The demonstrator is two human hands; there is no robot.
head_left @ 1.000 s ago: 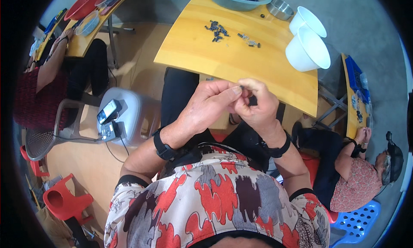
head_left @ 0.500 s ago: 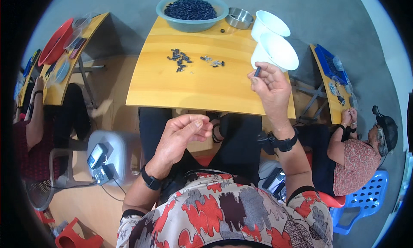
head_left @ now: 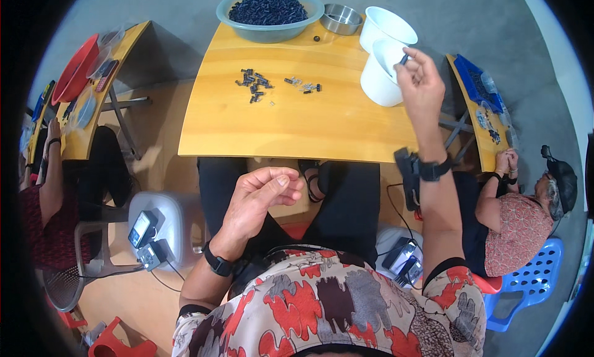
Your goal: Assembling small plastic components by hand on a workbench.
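Note:
My right hand (head_left: 424, 84) pinches a small dark cylindrical piece (head_left: 404, 58) between thumb and fingertips, over the right side of the nearer white tub (head_left: 377, 81). In front of my body, short of the table's near edge, my left hand (head_left: 263, 196) is closed with thumb against curled fingers; anything in it is hidden. A loose cluster of black cylindrical pieces (head_left: 252, 83) lies on the wooden table (head_left: 297, 131). Beside it, to the right, is a smaller scatter of clear and black bits (head_left: 304, 86).
At the table's far side stand a basin (head_left: 270, 34) heaped with dark pieces, a metal bowl (head_left: 332, 24) and a second white tub (head_left: 371, 34). A small round black piece (head_left: 317, 39) lies near the bowl. People sit at side tables left and right.
My right hand has moved right and away from me, carrying the dark piece from in front of the nearer tub to above its right side. The left hand stays almost still.

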